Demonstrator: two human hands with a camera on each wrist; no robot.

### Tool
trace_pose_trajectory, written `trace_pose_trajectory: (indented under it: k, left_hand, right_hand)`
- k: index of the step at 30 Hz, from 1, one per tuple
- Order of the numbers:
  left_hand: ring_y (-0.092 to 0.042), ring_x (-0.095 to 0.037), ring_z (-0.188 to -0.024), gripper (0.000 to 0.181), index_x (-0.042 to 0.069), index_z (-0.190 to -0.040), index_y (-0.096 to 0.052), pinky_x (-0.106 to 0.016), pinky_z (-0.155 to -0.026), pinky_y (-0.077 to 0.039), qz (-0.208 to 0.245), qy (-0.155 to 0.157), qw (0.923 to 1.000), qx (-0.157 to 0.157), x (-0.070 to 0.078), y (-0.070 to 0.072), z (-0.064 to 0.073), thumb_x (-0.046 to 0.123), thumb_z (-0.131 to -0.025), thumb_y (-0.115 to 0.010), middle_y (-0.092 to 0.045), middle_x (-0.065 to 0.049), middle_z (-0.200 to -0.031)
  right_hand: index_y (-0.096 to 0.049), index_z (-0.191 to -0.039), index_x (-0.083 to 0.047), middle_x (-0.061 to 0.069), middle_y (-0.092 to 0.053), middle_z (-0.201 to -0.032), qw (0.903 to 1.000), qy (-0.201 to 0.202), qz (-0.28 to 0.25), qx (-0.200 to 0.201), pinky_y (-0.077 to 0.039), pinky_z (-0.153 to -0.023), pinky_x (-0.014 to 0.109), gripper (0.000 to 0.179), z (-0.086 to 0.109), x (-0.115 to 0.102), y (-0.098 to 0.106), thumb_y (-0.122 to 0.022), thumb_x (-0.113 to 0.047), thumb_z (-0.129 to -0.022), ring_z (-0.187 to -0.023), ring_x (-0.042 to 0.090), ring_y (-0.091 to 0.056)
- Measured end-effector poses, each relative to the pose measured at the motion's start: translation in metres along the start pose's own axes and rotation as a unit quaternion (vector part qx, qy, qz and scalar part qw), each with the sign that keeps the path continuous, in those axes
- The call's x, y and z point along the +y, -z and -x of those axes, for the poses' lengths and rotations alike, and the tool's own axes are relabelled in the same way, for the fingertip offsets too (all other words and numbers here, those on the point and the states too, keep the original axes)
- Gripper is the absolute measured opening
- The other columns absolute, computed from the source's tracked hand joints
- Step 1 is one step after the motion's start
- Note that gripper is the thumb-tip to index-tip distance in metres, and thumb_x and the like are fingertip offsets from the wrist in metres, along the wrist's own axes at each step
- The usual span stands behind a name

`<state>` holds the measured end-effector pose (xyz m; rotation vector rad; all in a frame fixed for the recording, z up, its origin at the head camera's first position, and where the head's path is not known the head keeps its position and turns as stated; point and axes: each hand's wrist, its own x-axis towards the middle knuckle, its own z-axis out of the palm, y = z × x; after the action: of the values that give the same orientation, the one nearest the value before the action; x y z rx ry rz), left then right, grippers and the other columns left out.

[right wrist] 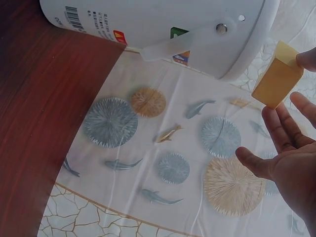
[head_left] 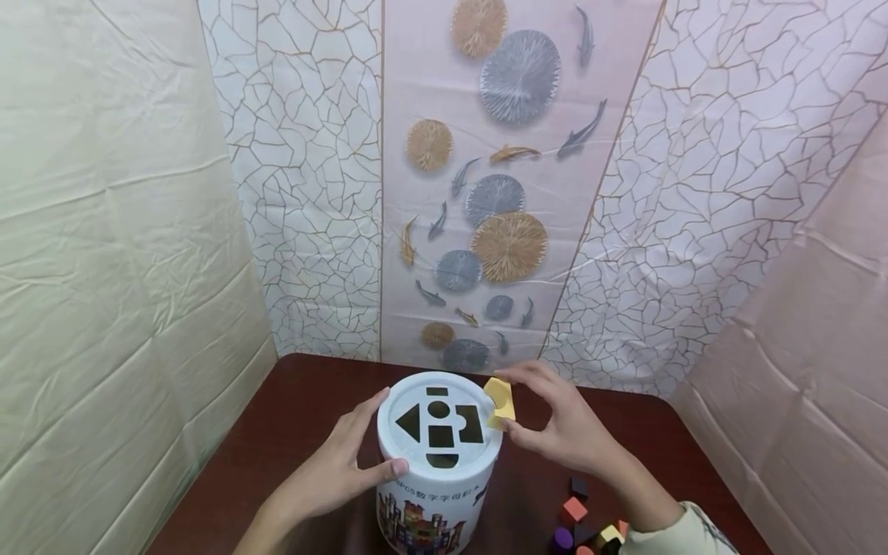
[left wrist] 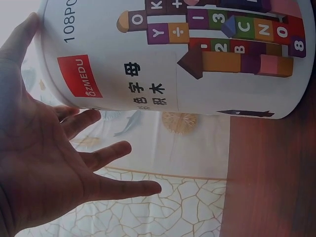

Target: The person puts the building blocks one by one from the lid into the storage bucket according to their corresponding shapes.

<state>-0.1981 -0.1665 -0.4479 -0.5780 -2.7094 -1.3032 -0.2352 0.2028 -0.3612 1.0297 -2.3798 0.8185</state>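
Above a reddish table [head_left: 298, 408] — cloth [head_left: 444, 92] behind — left fingers [left wrist: 123, 188] spread against a tub [head_left: 437, 483], right fingers [head_left: 536, 378] pinch a block [head_left: 506, 401].

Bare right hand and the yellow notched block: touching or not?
Touching. The head view shows it: the bare right hand pinches the yellow notched block, thumb at its near end, fingertip at its far end.

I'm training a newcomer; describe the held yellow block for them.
Find the white bucket on the dark red table. By the right edge of its lid, the right hand pinches the yellow block. Unlike the loose tabletop blocks, it's raised, with a curved notch.
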Motion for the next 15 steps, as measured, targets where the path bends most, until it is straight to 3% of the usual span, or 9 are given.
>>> trace_pose_trajectory:
  k: [10, 15]
  left_hand:
    - [-0.033, -0.039, -0.164, 0.107, 0.049, -0.174, -0.016, -0.081, -0.117, -0.041, 0.000, -0.001, 1.0000, 0.002, 0.0011, 0.0010, -0.0006, 0.065, -0.093, -0.083, -0.033, -0.004, -0.179]
    - [-0.032, -0.039, -0.164, 0.107, 0.048, -0.175, -0.016, -0.081, -0.118, -0.040, -0.001, -0.001, 1.0000, 0.001, 0.0008, 0.0009, 0.0000, 0.066, -0.092, -0.082, -0.033, -0.003, -0.180]
  right_hand:
    - [-0.072, -0.142, -0.020, -0.004, -0.070, -0.136, 0.9996, 0.026, 0.003, -0.005, -0.060, -0.105, 0.043, 0.062, -0.0066, -0.0017, -0.0059, -0.095, -0.018, -0.085, -0.126, 0.019, -0.068]
    - [-0.070, -0.144, -0.026, -0.005, -0.070, -0.137, 0.9998, 0.018, -0.002, -0.013, -0.060, -0.106, 0.043, 0.063, -0.0070, -0.0024, -0.0094, -0.094, -0.020, -0.086, -0.127, 0.016, -0.067]
